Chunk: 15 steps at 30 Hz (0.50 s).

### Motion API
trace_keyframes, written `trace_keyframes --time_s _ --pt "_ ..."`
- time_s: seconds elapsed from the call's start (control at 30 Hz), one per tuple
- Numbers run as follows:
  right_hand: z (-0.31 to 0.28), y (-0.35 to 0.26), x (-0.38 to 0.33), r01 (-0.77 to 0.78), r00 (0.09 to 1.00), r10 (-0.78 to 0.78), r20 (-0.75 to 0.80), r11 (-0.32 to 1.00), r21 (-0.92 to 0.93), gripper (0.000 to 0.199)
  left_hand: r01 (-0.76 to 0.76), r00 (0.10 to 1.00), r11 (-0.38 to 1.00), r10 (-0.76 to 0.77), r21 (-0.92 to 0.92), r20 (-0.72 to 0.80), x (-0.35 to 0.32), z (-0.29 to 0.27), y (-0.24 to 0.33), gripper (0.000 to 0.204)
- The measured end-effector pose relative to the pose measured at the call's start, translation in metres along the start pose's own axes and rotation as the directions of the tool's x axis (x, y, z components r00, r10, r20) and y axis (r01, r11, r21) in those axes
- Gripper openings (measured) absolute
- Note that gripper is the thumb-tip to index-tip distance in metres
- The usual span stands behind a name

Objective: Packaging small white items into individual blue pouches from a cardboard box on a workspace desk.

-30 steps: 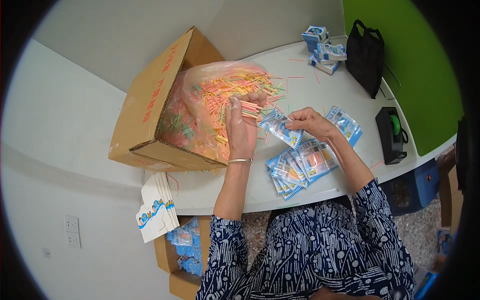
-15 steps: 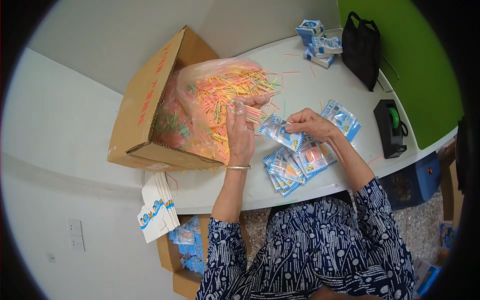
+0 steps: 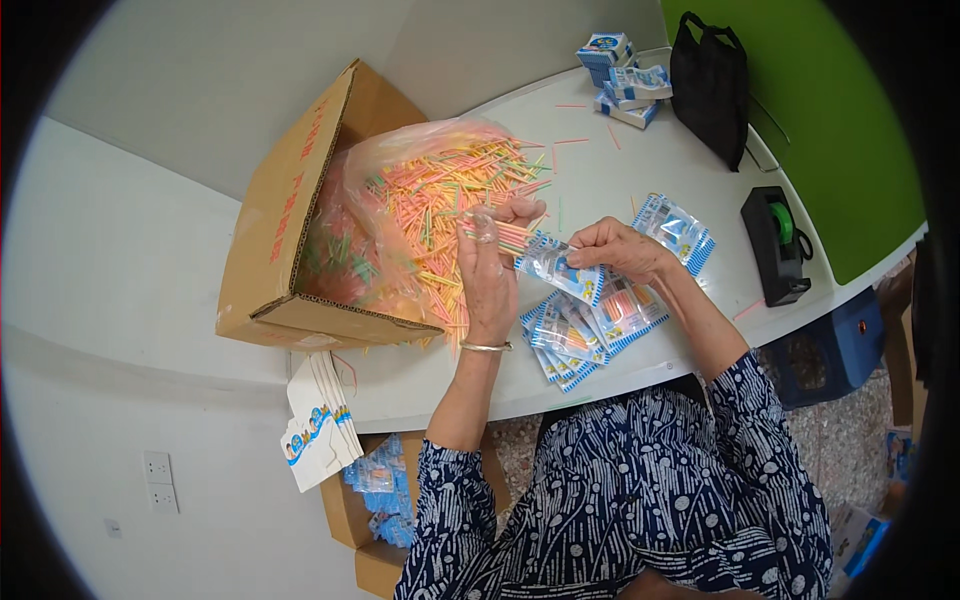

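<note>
Head-worn fisheye, looking down at table (image 3: 590, 182).

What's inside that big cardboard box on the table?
Inside the cardboard box, a clear plastic bag holds thin pink, yellow and green sticks, which spill out onto the table. The box's inner end and anything beneath the heap are covered.

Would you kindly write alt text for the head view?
A person's left hand holds a bundle of pastel sticks beside a blue packet pinched in the right hand. More sticks spill from a cardboard box on a white table, near other packets.
</note>
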State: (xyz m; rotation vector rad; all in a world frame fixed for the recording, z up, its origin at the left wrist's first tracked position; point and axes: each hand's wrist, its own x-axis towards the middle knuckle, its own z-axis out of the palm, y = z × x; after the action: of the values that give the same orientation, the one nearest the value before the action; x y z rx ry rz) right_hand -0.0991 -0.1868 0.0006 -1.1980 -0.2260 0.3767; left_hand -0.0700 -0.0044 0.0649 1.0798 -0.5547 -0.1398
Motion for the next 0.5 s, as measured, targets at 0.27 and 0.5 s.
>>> trace_keyframes --time_s 0.27,0.5 --pt "0.007 0.000 -0.007 -0.024 1.000 0.024 -0.001 0.998 0.056 0.016 -0.022 0.999 0.980 0.029 0.198 -0.034 -0.016 0.004 -0.005 0.025" --pt "0.012 0.002 -0.010 -0.040 0.999 0.040 0.004 0.995 0.094 0.013 -0.273 0.961 0.931 0.257 0.241 0.098 -0.028 0.001 -0.010 0.016"
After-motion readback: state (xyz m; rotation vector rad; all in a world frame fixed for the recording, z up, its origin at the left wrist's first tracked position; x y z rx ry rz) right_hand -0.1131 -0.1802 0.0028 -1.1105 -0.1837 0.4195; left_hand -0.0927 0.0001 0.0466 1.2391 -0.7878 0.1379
